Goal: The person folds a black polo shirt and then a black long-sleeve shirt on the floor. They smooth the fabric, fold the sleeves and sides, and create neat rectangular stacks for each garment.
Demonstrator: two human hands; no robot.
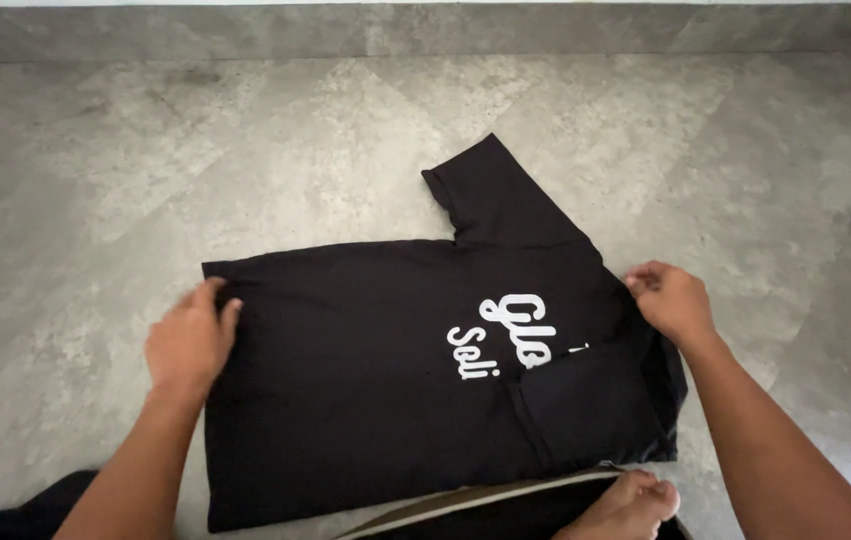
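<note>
- A black T-shirt [376,380] with white lettering lies flat on the grey stone floor [146,150], its length running left to right across the view.
- One sleeve [491,195] sticks out away from the person; the near sleeve is folded in over the body of the shirt.
- The left hand [189,340] rests palm down on the shirt's left edge, fingers spread and loose, pressing the cloth rather than gripping it.
- The right hand [674,300] is at the shirt's right end near the shoulder, fingers curled and pinching the fabric edge.
- A bare foot [626,505] shows at the bottom, just beside the shirt's near edge, next to a dark cloth with a light trim.
</note>
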